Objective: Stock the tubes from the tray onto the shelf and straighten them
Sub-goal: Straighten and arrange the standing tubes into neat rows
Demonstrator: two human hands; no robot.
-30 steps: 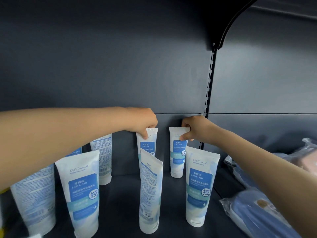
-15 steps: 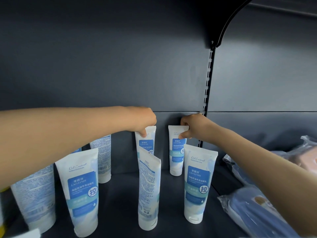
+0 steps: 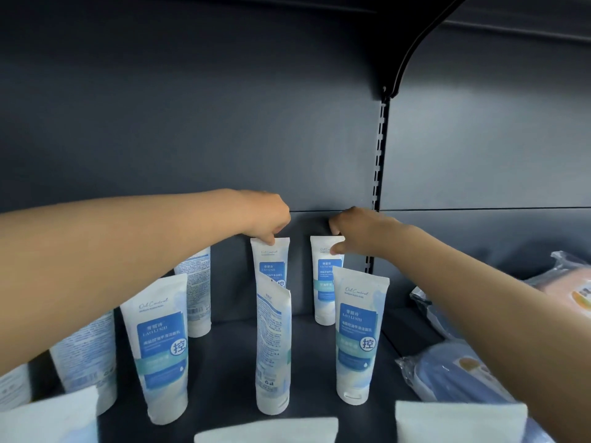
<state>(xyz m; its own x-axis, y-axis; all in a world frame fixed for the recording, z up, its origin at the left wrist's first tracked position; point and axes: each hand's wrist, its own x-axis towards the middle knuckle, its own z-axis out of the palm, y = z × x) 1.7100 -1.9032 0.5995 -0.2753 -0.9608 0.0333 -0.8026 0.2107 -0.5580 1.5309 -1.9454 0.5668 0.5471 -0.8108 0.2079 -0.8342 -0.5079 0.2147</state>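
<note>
Several white tubes with blue labels stand cap-down on the dark shelf (image 3: 224,362). My left hand (image 3: 265,219) pinches the top edge of a back-row tube (image 3: 271,260). My right hand (image 3: 355,231) pinches the top of the neighbouring back-row tube (image 3: 324,282) near the upright post. In front stand a tube turned sideways (image 3: 273,350), a label-forward tube (image 3: 359,337) on the right and another (image 3: 160,346) on the left. A further tube (image 3: 196,292) shows its back print behind my left forearm. Tops of three more tubes (image 3: 265,431) cut into the bottom edge.
A slotted metal upright (image 3: 380,174) divides the back panel. Plastic-wrapped packages (image 3: 454,375) lie on the shelf to the right of it. Another tube (image 3: 86,356) stands at far left under my left arm. An upper shelf bracket (image 3: 415,49) hangs overhead.
Both hands stay on the tops of the two back-row tubes. The camera has dropped a little, bringing the tops of nearer tubes into the bottom of the view.
</note>
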